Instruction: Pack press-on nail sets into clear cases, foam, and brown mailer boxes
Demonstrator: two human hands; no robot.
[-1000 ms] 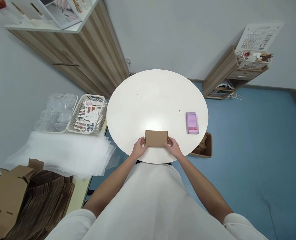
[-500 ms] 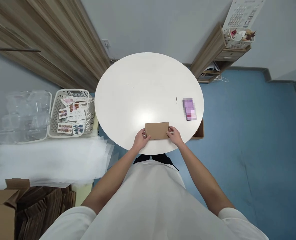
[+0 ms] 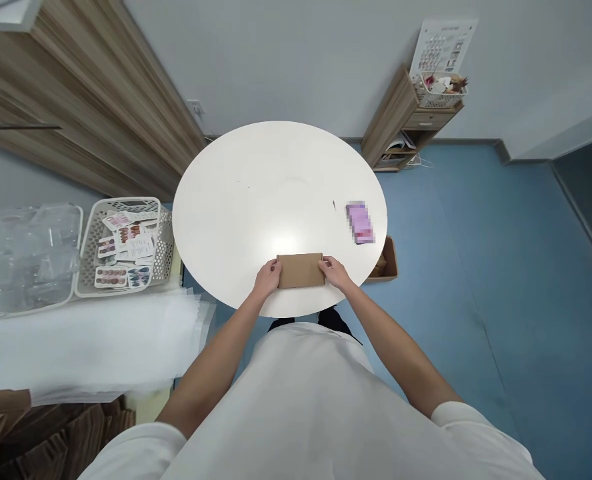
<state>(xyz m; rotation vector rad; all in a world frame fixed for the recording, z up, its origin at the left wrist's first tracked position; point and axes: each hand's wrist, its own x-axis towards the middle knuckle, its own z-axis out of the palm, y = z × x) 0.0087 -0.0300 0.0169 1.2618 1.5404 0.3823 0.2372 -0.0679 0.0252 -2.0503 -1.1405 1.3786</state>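
A small closed brown cardboard box lies near the front edge of the round white table. My left hand grips the box's left end with curled fingers. My right hand holds its right end the same way. A pink, blurred flat packet lies on the table to the right, beyond my right hand, with a tiny dark speck beside it.
A white basket of printed cards and clear plastic trays stand at the left, above a stack of white sheets. Flat cardboard lies at bottom left. An open carton sits on the blue floor; a wooden shelf unit stands at the back.
The view has swung, so the table and box sit more to the left. Both hands stay on the ends of the box, which has not visibly moved on the table.
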